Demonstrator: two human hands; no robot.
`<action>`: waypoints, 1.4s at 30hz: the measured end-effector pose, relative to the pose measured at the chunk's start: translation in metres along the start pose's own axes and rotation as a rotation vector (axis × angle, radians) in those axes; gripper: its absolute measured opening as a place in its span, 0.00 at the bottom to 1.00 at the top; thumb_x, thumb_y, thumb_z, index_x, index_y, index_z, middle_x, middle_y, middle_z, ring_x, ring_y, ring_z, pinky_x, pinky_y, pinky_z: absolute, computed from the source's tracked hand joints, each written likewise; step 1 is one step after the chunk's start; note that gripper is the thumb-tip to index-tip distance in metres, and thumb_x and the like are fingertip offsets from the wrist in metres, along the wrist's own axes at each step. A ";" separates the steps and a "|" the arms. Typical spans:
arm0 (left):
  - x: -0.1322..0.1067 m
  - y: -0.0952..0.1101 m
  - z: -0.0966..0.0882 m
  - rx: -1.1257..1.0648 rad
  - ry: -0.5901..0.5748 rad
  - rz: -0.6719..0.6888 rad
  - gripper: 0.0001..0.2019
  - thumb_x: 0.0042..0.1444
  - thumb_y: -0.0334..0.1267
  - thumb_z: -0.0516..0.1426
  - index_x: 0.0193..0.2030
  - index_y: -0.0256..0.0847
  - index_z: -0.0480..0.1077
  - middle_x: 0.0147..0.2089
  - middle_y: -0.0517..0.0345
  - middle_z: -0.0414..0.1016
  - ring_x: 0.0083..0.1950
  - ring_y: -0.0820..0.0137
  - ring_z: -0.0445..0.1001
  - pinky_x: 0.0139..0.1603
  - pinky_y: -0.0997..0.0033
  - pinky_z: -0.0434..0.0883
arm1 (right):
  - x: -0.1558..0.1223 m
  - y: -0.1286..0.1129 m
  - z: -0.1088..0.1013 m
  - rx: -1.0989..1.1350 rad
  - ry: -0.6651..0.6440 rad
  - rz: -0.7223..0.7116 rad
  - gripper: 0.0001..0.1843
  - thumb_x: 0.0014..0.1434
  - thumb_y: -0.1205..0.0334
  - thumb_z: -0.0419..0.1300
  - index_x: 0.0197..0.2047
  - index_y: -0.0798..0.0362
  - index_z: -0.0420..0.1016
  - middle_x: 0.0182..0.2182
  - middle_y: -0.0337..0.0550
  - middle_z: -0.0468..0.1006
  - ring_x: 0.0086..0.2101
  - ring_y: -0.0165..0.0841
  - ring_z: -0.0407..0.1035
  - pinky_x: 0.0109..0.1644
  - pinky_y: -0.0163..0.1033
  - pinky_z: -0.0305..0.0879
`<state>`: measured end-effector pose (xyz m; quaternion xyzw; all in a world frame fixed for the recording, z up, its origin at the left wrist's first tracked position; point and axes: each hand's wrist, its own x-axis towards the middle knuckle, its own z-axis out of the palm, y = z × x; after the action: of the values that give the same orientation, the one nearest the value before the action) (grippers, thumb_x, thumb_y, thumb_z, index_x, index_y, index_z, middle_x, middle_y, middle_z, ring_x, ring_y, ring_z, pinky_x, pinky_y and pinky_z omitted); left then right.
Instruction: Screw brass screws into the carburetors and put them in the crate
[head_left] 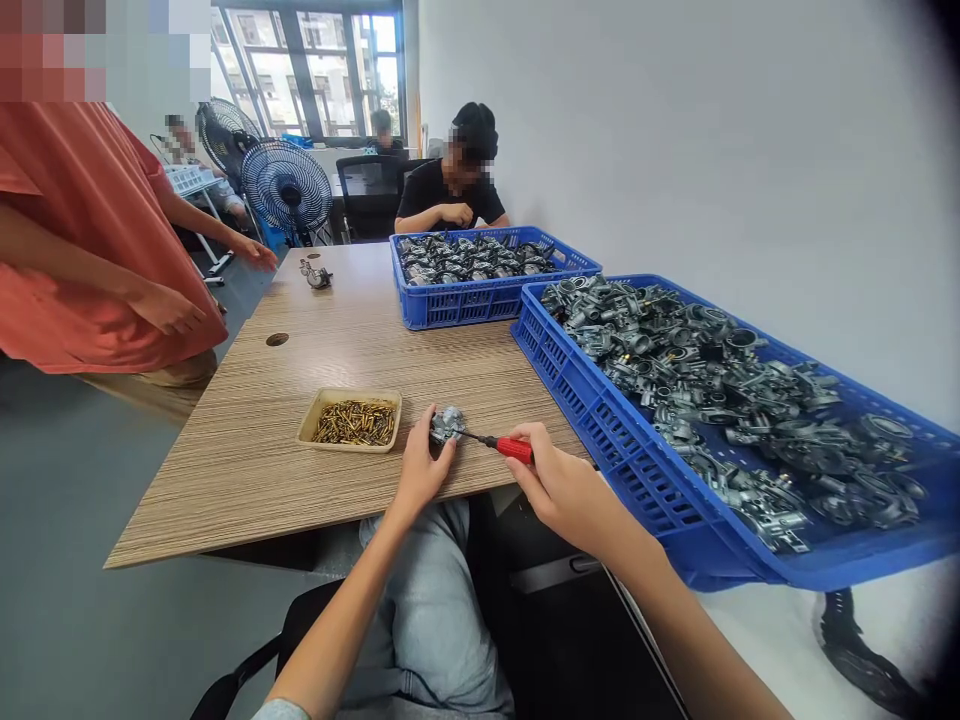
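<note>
Left hand (424, 462) clamped on metal part (448, 426) at near edge of surface (247, 475); right hand (556, 484) closed around screwdriver (516, 449). Tray (304, 432): brass pieces (356, 424). Near crate (600, 428), far crate (465, 312): heaped metal fittings (675, 365). Forearms reach forward, converging at the part.

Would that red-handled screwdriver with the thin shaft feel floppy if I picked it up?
The red-handled screwdriver would probably feel stiff, because its thin shaft looks straight. It might roll if pushed, as its handle looks rounded.
</note>
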<state>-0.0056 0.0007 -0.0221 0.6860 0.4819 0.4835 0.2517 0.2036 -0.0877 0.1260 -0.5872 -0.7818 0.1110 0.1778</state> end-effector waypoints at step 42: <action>0.001 0.006 -0.002 0.014 -0.041 0.012 0.30 0.64 0.44 0.58 0.71 0.42 0.59 0.68 0.43 0.67 0.69 0.57 0.67 0.71 0.52 0.63 | 0.005 0.006 -0.012 0.511 0.299 0.046 0.10 0.67 0.52 0.59 0.40 0.49 0.69 0.28 0.35 0.73 0.26 0.29 0.66 0.31 0.35 0.60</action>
<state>-0.0053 -0.0006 -0.0161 0.7004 0.4760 0.4672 0.2540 0.2123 -0.0812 0.1352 -0.5508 -0.6801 0.2208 0.4305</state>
